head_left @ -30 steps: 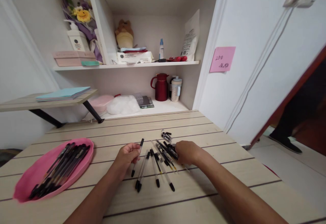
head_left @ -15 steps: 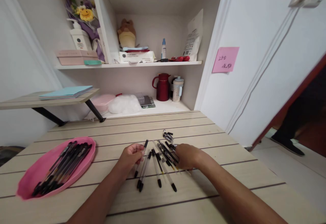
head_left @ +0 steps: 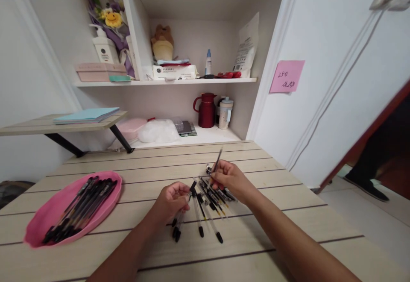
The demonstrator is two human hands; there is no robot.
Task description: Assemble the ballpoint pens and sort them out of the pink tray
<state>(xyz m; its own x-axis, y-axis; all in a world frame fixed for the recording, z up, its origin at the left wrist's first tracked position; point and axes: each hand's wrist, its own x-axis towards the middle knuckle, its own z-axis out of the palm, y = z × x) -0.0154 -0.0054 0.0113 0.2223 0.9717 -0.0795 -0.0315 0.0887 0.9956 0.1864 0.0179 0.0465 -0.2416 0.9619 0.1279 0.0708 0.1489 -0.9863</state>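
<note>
My left hand (head_left: 174, 198) pinches a clear pen barrel (head_left: 193, 186) whose black end sticks up past the fingertips. Its lower part is hidden behind the fingers. In my right hand (head_left: 226, 177) a slim, dark pen refill (head_left: 218, 158) is held between thumb and fingers, tilted with one end up. Beneath that hand lies a heap of pen parts (head_left: 211, 195), with dark refills and clear tubes crossing one another. Several clear barrels with black ends (head_left: 209, 224) lie fanned out on the table between my hands and in front of them.
A pink tray (head_left: 38, 224) with several black pens (head_left: 83, 207) stands at the left of the slatted table (head_left: 243, 256). Behind it is a small raised shelf (head_left: 28, 126). A red jug (head_left: 206, 111) and a cup (head_left: 226, 113) stand in the cabinet. A person's shoe (head_left: 368, 186) shows at right.
My right hand has lifted off the heap, up and slightly left, now with a refill in it. My left hand has shifted slightly right, and its barrel has tilted with it.
</note>
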